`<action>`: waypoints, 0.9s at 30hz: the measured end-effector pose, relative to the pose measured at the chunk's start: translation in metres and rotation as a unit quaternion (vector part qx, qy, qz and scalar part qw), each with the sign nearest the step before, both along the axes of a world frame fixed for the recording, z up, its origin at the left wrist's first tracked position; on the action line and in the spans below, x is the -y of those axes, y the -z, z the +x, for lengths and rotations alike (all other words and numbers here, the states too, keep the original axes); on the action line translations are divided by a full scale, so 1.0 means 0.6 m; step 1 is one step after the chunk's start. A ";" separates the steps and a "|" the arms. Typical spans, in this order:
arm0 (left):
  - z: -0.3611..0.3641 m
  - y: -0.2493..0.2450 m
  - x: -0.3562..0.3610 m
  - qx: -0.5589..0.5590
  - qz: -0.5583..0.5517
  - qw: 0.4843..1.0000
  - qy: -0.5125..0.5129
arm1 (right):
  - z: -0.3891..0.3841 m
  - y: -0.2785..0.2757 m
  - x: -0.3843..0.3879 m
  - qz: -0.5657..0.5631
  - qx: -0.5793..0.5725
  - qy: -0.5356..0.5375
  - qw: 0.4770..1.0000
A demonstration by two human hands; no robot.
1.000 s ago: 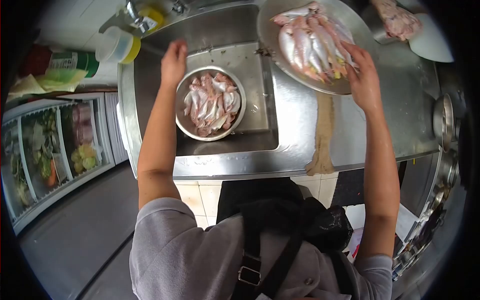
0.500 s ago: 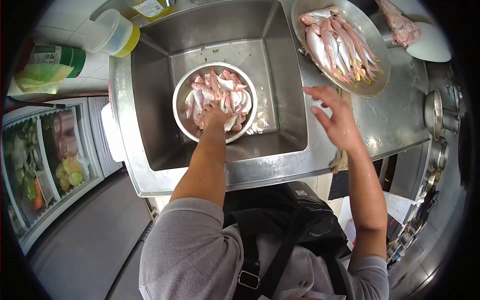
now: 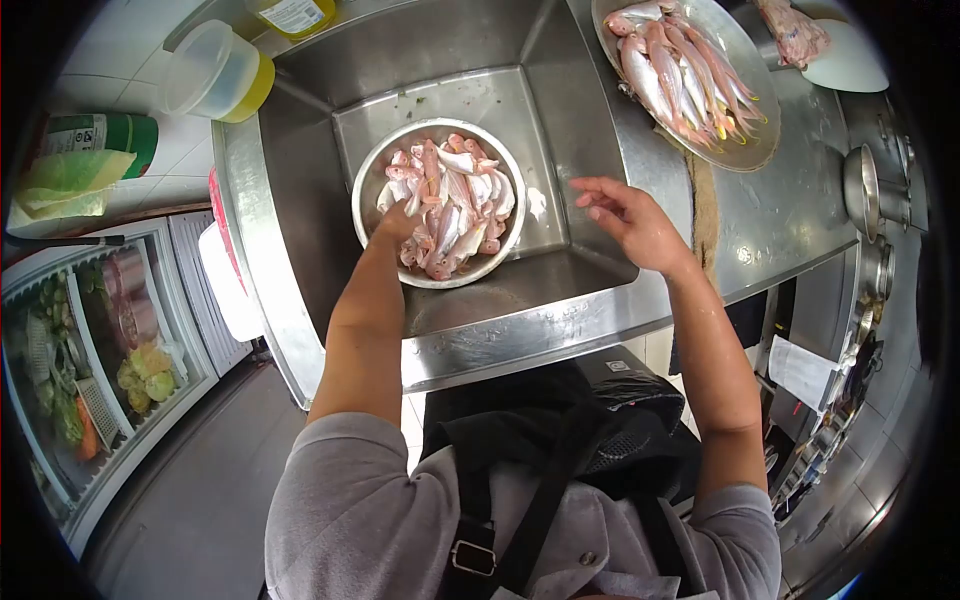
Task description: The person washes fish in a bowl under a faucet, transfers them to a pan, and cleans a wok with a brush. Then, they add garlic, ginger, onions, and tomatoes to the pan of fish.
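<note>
A round steel bowl [image 3: 362, 226] stands in the sink, heaped with small pinkish-silver fish [image 3: 455, 215]. My left hand [image 3: 398, 226] reaches into the bowl's left side and touches the fish. Its fingers are mostly hidden among them, so their grip does not show. Over the sink's right rim hovers my right hand [image 3: 632, 228], wet, with its fingers apart and nothing in it. Beyond it, at the upper right, an oval metal tray [image 3: 735, 155] bears several larger pink fish [image 3: 685, 75] with yellow-tinged tails.
The deep steel sink [image 3: 545, 130] surrounds the bowl, with whitish scraps on its floor. A brown cloth [image 3: 704, 215] lies along the counter right of the sink. Plastic tubs [image 3: 215, 75] stand at the upper left. A glass-topped chiller [image 3: 105, 340] with vegetables is on the left.
My left hand has shifted left within the bowl, and the fish there have been rearranged. My right hand has moved left and slightly down in view, still empty.
</note>
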State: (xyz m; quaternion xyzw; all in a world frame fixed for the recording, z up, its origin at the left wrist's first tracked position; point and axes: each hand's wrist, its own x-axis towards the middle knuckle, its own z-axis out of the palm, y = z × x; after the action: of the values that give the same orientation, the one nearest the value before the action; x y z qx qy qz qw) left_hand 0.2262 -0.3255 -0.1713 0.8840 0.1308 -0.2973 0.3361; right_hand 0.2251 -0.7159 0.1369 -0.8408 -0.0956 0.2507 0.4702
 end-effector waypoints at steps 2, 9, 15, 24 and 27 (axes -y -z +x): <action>0.010 -0.073 -0.013 -0.074 -0.082 0.993 -0.043 | 0.005 0.026 -0.009 0.020 -0.020 0.001 1.000; 0.022 -0.131 -0.064 -0.070 -0.314 0.933 -0.161 | 0.028 0.075 -0.051 0.041 -0.047 -0.035 0.997; 0.051 -0.204 -0.085 -0.008 -0.346 0.930 -0.123 | 0.033 0.101 -0.051 0.051 -0.061 -0.043 0.996; 0.035 -0.236 -0.072 0.023 -0.374 0.919 -0.121 | 0.024 0.120 -0.052 0.044 -0.065 -0.044 0.996; 0.017 -0.228 -0.065 -0.066 -0.293 0.936 -0.184 | 0.023 0.131 -0.041 0.024 -0.075 -0.056 0.995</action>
State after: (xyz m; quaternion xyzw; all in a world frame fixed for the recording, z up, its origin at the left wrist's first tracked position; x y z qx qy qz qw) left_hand 0.2363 -0.2864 -0.0346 0.6851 0.2205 -0.3132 0.6196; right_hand 0.2391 -0.6910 0.0581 -0.8012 -0.1124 0.3368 0.4818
